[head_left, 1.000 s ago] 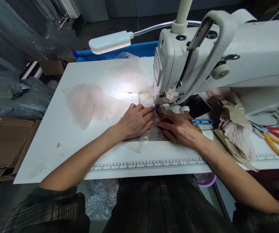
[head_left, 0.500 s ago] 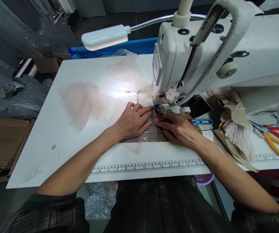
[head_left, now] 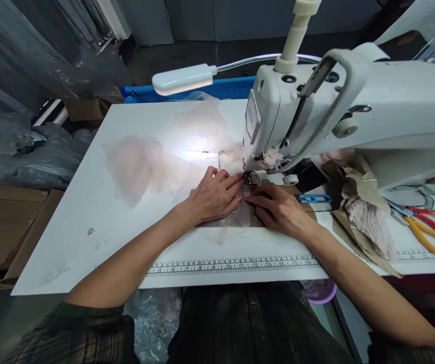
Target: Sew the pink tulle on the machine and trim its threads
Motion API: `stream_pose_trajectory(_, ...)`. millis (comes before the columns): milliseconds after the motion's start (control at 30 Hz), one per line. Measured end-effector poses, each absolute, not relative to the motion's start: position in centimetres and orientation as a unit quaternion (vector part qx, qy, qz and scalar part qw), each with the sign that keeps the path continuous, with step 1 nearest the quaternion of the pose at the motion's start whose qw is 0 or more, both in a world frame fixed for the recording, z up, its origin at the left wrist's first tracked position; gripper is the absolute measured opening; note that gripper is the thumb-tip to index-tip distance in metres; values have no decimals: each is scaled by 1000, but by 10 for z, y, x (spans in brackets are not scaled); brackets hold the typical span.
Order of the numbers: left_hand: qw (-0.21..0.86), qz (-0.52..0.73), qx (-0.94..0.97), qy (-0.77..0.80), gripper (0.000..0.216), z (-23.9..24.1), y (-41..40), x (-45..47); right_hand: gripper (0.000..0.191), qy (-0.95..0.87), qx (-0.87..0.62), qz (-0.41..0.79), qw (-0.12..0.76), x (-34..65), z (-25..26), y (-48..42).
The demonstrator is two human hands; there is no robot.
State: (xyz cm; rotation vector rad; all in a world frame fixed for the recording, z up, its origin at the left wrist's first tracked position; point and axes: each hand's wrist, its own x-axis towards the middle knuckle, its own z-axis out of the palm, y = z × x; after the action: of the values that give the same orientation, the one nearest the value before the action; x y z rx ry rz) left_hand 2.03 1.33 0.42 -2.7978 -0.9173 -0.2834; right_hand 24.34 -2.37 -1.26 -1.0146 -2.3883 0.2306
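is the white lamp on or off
On: the white oblong lamp has a bright patch beneath it on the flat white tabletop.

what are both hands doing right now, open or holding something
Left hand: open, laid palm-down on the sheer fabric.
Right hand: touching the fabric; whether pinching it cannot be told.

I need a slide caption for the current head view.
Left hand and right hand on sheer fabric at a sewing machine, with a lamp shining on the table.
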Motion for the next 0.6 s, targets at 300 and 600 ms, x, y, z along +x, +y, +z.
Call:
stream_pose_trajectory(300, 106, -125, -941, -296, 39, 2, 13, 19, 28, -877, -370, 117, 283, 245, -14, -24)
stream_pose_trajectory(600, 62, -183, -950, -247, 29, -1, 11, 16, 29, -880, -361, 115, 286, 246, -15, -23)
